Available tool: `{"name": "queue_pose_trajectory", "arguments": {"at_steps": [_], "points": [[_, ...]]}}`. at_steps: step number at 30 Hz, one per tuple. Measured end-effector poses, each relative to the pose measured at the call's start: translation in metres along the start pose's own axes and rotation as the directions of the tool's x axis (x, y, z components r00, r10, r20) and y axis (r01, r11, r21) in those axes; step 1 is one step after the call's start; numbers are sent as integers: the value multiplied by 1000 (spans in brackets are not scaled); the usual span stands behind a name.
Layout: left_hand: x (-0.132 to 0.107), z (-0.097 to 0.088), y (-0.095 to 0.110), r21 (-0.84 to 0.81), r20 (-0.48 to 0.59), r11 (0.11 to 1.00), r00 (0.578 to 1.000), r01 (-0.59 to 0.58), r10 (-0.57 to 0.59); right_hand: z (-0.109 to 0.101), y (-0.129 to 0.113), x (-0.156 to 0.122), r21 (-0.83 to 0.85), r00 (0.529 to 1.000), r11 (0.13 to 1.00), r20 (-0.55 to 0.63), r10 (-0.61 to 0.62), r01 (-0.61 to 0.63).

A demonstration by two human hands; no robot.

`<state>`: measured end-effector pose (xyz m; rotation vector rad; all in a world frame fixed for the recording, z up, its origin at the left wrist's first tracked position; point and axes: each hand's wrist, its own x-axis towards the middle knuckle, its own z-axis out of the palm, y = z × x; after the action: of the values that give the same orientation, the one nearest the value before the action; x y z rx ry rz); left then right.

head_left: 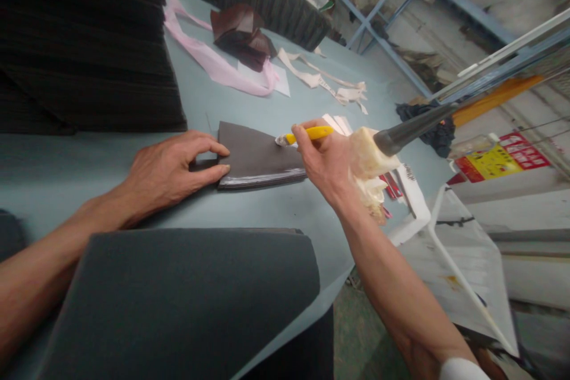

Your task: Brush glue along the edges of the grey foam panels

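Observation:
A small stack of dark brown cut fabric pieces (258, 157) lies on the pale blue-grey table (66, 166). My left hand (173, 172) rests at the stack's left edge, thumb and fingers pinched around that edge. My right hand (327, 160) grips a yellow-handled tool (307, 135), its whitish tip touching the top of the stack near the right side. The same hand is beside a black handle wrapped in cream cloth (378, 154).
A tall pile of dark fabric (84, 41) fills the far left. A large grey fabric piece (178, 297) lies nearest me. Pink strip (214, 62), brown scraps (240, 32) and cream strips (329, 83) lie farther back. The table edge drops off at the right, by a white frame (427, 219).

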<state>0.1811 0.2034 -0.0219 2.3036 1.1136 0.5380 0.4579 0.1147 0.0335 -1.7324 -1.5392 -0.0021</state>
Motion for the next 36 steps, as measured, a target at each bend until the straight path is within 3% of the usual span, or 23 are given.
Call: {"name": "queue_pose_trajectory", "arguments": {"at_steps": [7, 13, 19, 28, 33, 36], "points": [[-2, 1, -1, -2, -1, 1000, 1000, -11, 11, -1, 5, 4, 6, 995, 999, -93, 35, -35], [-1, 1, -3, 13, -9, 1000, 1000, -5, 5, 2, 4, 0, 63, 998, 996, -14, 64, -63], [-2, 0, -3, 17, -6, 1000, 1000, -11, 11, -3, 10, 4, 49, 991, 996, -115, 74, -69], [-2, 0, -2, 2, -2, 1000, 1000, -15, 15, 10, -6, 7, 83, 994, 993, -52, 93, -89], [-2, 0, -2, 2, -9, 1000, 1000, -30, 30, -1, 5, 5, 54, 991, 994, -91, 95, -90], [-2, 0, -3, 1, -4, 1000, 1000, -25, 25, 6, 3, 2, 76, 993, 993, -59, 99, -95]]}}
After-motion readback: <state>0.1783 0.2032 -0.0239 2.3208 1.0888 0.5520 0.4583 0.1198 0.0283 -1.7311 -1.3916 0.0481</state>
